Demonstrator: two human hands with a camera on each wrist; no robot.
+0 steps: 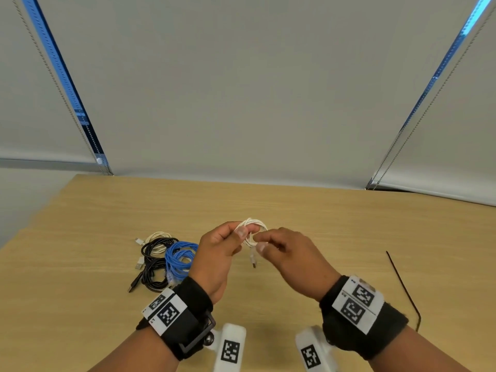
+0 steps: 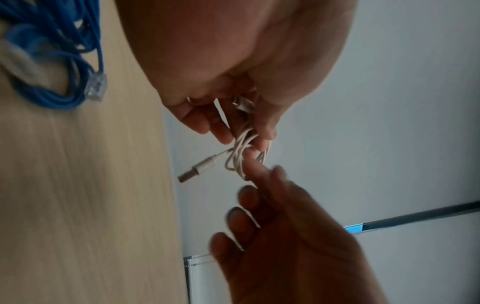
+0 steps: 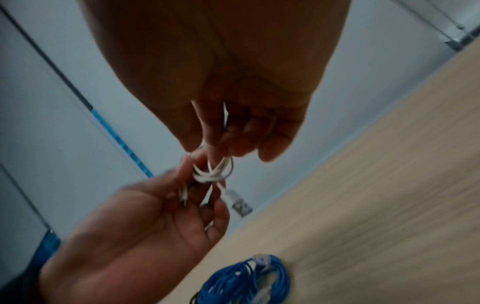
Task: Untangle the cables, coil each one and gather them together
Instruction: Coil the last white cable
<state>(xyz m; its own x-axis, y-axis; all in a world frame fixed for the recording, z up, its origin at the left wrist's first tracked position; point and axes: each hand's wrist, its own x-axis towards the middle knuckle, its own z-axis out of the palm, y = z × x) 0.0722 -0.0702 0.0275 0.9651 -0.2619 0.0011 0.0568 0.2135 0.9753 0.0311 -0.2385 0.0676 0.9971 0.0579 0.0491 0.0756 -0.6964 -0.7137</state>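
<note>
A small coil of white cable (image 1: 253, 229) is held in the air above the wooden table (image 1: 322, 226), between both hands. My left hand (image 1: 230, 237) pinches the coil (image 2: 240, 156) from the left with thumb and fingers. My right hand (image 1: 264, 244) pinches it (image 3: 211, 171) from the right. The cable's USB plug (image 1: 253, 260) dangles below the coil, and is also seen in the wrist views as the plug (image 2: 197, 169) and the plug (image 3: 240, 204). On the table to the left lie coiled cables: blue (image 1: 179, 255), black (image 1: 155, 272) and white (image 1: 158, 237).
A thin black cable tie (image 1: 402, 285) lies on the table at the right. Grey roller blinds (image 1: 241, 89) hang behind the table's far edge. White camera mounts (image 1: 230, 347) stick out under both wrists.
</note>
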